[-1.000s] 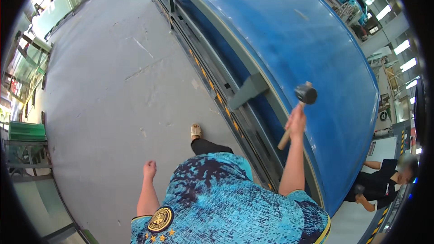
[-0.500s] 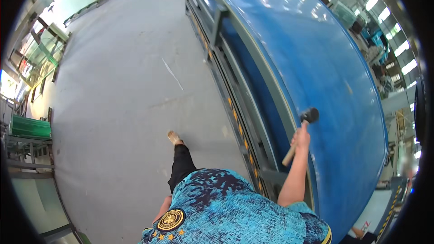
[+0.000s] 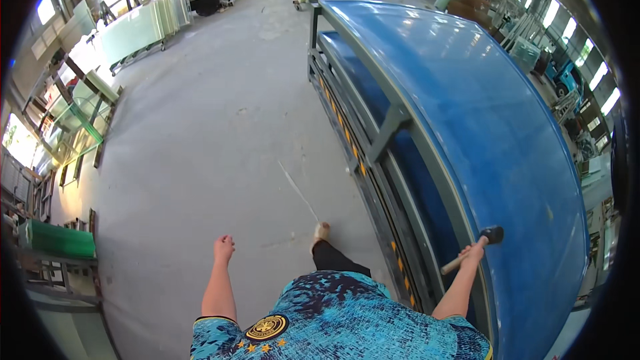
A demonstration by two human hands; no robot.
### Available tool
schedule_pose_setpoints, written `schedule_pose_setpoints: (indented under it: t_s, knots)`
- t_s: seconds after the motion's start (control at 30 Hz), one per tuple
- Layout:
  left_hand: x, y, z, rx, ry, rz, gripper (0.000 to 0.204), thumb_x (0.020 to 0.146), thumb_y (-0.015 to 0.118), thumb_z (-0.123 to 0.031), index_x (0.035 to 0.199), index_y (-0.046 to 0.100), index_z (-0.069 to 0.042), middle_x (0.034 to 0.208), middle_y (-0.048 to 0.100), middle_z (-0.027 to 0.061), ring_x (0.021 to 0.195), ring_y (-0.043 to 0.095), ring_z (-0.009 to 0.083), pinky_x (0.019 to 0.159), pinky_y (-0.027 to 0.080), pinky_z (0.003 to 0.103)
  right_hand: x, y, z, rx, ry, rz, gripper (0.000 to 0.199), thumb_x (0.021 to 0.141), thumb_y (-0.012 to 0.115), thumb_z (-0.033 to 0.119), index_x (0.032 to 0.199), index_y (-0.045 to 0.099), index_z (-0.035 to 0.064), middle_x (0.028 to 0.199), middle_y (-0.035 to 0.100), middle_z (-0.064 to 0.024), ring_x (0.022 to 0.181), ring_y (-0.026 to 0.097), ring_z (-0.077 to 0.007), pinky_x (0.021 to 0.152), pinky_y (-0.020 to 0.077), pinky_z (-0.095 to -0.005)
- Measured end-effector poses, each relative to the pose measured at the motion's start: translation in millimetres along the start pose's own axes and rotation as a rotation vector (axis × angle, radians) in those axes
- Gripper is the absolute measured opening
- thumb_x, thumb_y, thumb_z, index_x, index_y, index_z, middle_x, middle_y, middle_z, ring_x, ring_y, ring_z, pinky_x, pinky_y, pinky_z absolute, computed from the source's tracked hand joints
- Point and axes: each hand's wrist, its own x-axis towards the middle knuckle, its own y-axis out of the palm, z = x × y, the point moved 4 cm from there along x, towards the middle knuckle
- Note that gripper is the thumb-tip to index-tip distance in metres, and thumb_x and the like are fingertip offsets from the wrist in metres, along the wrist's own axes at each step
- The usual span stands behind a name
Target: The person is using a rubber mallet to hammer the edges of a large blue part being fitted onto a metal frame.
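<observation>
My right hand [image 3: 474,252] is wrapped round the handle of a mallet [image 3: 493,234]. The mallet has a dark, rounded head and a pale wooden handle, which sticks out to the left below my fist. It is held over the near left edge of a large, glossy blue surface [image 3: 460,113]; whether the head touches it I cannot tell. Out over the grey floor, apart from everything, my left hand [image 3: 225,247] has its fingers curled in, with nothing visible in them.
Along the blue surface runs a grey metal frame [image 3: 389,135] with yellow-black striped edging. One of my feet [image 3: 321,232] is on the grey floor [image 3: 200,140] by a pale strip. Glass sheets [image 3: 137,33] stand on racks at the left, near a green roll [image 3: 60,239]. People work far off.
My left hand has swung forward into view from beside my body. The mallet and my right hand now sit lower and farther right in view. More of the hall's far end shows.
</observation>
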Motion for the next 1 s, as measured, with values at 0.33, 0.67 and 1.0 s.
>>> schedule_pose_setpoints:
  t_s: [0.33, 0.67, 1.0]
  knots:
    - [317, 140, -61, 0.355, -0.307, 0.367, 0.039, 0.108, 0.068, -0.040, 0.111, 0.079, -0.003, 0.088, 0.080, 0.0115, 0.074, 0.078, 0.0238, 0.067, 0.062, 0.044, 66, 539, 19, -0.064, 0.022, 0.208, 0.051, 0.102, 0.072, 0.064, 0.083, 0.048, 0.0246, 0.062, 0.044, 0.0016, 0.047, 0.048, -0.0203, 0.048, 0.0385, -0.0421]
    - [651, 145, -310, 0.249, -0.484, 0.326, 0.047, 0.108, 0.067, -0.045, 0.114, 0.077, 0.000, 0.089, 0.081, 0.0136, 0.075, 0.079, 0.0266, 0.067, 0.063, 0.045, -54, 1231, 117, -0.139, -0.202, 0.690, 0.039, 0.107, 0.072, 0.048, 0.093, 0.056, 0.0162, 0.064, 0.053, -0.0017, 0.045, 0.054, -0.0209, 0.043, 0.0464, -0.0402]
    - [1217, 140, -726, 0.554, 0.129, 0.259, 0.052, 0.107, 0.063, -0.048, 0.104, 0.081, 0.001, 0.093, 0.082, 0.0189, 0.091, 0.081, 0.0371, 0.087, 0.061, 0.051, -28, 1480, 95, 0.054, 0.008, 0.230, 0.037, 0.108, 0.071, 0.050, 0.090, 0.055, 0.0211, 0.068, 0.053, -0.0013, 0.054, 0.053, -0.0216, 0.052, 0.0411, -0.0409]
